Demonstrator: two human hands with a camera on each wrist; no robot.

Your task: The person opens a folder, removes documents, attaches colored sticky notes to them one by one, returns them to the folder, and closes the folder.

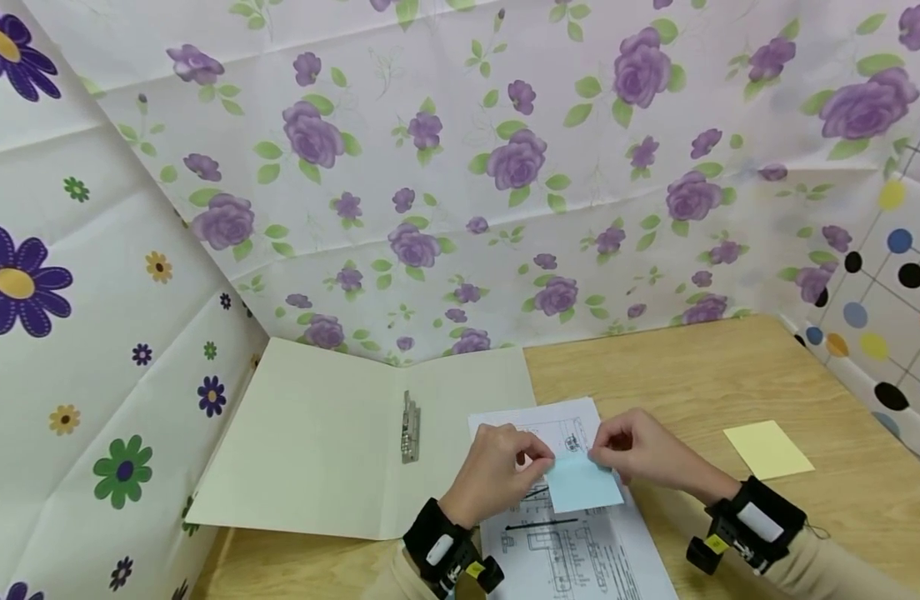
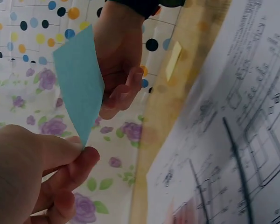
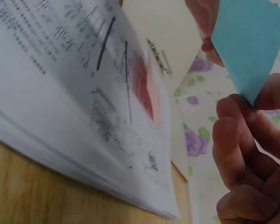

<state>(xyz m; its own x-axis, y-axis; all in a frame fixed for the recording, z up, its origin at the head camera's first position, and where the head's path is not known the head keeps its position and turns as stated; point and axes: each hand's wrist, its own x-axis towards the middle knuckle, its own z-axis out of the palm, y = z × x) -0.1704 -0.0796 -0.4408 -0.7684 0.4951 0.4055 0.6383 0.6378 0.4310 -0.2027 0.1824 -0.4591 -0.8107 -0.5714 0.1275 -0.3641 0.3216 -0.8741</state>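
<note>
A light blue sticky note is held up over a stack of printed sheets that carry line drawings and text. My left hand pinches one upper corner of it between thumb and index finger. The opposite upper corner is pinched by my right hand. In both wrist views the note hangs flat between the hands, above the top sheet. A reddish-pink slip lies on that sheet in the right wrist view; in the head view my left hand and the note largely hide it.
Left of the sheets lies an open cream folder with a metal lever clip; the stack overlaps its right cover. A yellow square of paper rests on the wooden table at the right. Patterned sheets wall the table in.
</note>
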